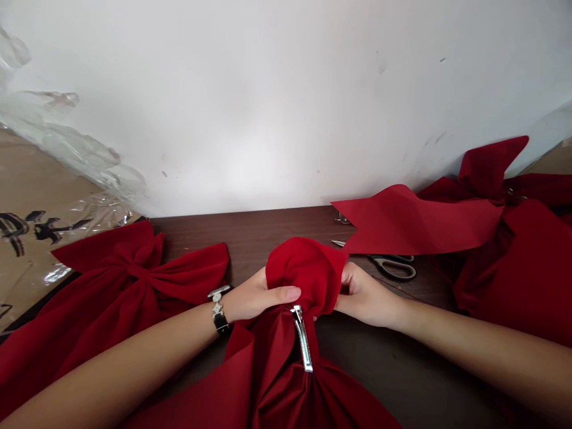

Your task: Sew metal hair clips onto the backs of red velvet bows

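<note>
Held the red fabric bow in both hands, low and central over the worktop, with the metal clip lying along the gathered middle. Had the left grip closed on the upper loop, with the thumb pressed across the front; had the right grip pinched on the loop's right edge, partly behind the cloth. Could not tell how firmly. Judged the bow light, soft and hardly fragile, velvety on one face, perhaps slipperier on the smoother one, stiff only along the clip. Seemed best taken by the gathers, rather than the floppy tails.
</note>
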{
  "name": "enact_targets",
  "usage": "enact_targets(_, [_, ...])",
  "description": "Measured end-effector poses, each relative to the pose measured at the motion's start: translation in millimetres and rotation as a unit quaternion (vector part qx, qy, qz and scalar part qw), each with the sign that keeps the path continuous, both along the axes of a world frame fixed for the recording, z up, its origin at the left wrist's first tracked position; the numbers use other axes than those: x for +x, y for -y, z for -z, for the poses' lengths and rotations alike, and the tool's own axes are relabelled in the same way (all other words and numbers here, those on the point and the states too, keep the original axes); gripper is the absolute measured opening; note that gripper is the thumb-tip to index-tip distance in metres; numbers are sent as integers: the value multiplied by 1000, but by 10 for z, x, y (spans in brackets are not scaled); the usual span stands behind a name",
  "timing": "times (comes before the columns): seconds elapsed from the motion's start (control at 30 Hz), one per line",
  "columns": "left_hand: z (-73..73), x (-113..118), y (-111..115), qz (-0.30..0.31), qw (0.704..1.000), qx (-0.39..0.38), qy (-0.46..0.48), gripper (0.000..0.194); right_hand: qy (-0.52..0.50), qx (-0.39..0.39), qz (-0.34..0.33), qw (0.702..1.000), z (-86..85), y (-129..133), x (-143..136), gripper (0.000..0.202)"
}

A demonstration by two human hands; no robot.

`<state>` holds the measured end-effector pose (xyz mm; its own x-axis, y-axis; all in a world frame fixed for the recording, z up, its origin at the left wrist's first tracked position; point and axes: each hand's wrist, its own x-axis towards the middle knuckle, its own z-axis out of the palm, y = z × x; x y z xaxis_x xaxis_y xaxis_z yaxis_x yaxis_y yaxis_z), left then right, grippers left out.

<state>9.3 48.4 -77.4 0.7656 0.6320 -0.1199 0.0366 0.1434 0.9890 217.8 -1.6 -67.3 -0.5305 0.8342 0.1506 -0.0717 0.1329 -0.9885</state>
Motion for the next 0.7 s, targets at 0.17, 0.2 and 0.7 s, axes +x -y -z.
enact_targets(0.17, [-38,39,74,-35,999,-4,-37,42,1,16,-1,1000,-34,7,-12,30])
enact_targets(0.2, [-58,54,92,-28,998,-33,-34,41,-4,18,-2,1000,-41,7,-14,28])
enact_targets(0.7, [-75,51,65,135,976,-119,119,40,-14,10,-10,1000,-65,62,-53,31])
